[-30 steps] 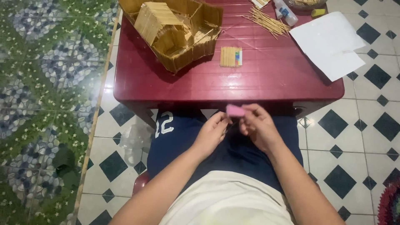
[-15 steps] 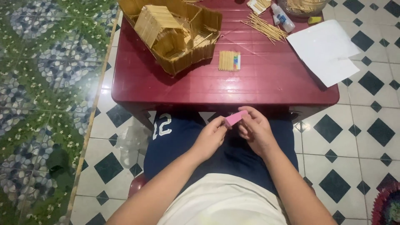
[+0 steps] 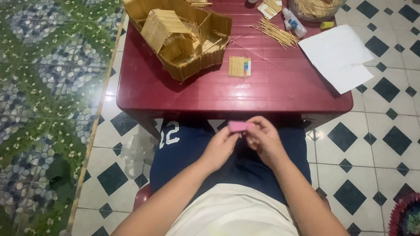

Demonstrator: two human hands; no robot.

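Table (image 3: 280, 94) of dark red plastic stands just beyond both hands, bearing a stick-built house (image 3: 177, 37). Left hand (image 3: 218, 148) and right hand (image 3: 262, 142) pinch a small pink block (image 3: 239, 126) between them; steady fingertip grip suits it.

Both hands met over the lap, just below the near edge of the dark red bench (image 3: 280, 94). The left hand (image 3: 220, 148) and the right hand (image 3: 261, 140) together pinched a small pink block (image 3: 239, 126) between their fingers (image 3: 232, 133). On the bench stood a model house of wooden sticks (image 3: 179, 37), with a small flat panel of sticks (image 3: 239, 67) near it, loose sticks (image 3: 276, 34), a glue bottle (image 3: 294, 22) and a white sheet of paper (image 3: 340, 57) overhanging the right edge.
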